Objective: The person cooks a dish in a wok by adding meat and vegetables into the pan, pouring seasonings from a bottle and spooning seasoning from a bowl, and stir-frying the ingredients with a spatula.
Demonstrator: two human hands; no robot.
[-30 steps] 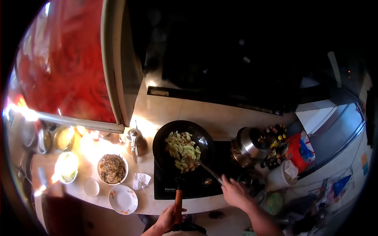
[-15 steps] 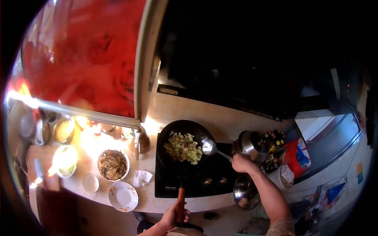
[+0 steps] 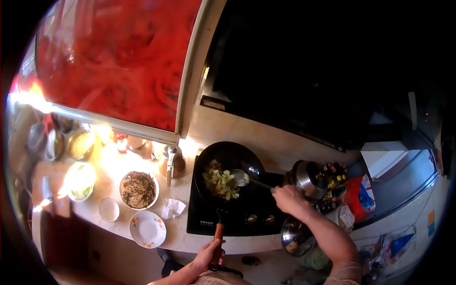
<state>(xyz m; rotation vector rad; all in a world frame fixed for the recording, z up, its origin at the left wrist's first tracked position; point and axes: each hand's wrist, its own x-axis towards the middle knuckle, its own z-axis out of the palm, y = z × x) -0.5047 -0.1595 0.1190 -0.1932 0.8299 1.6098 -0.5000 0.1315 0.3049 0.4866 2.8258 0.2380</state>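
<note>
A black wok [image 3: 251,161] stands on the black stove [image 3: 232,225], with chopped pale green vegetables [image 3: 221,183] inside. My left hand [image 3: 209,251] is closed around the wok's brown wooden handle [image 3: 219,232] at the counter's front. To the right of the wok my right hand [image 3: 289,198] grips a metal spatula [image 3: 259,183]. The spatula's head lies among the vegetables at their right side, with some pieces on it.
Left of the stove are a bowl of brown shredded food [image 3: 137,190], a floral plate [image 3: 147,229], a small white bowl [image 3: 109,210] and crumpled tissue [image 3: 173,208]. A metal pot [image 3: 308,179], bottles [image 3: 336,173] and a steel bowl [image 3: 295,236] are at the right.
The spatula was beside the vegetables half a second ago and is now in among them, its head further left. My left hand still holds the handle. The whole view has shifted.
</note>
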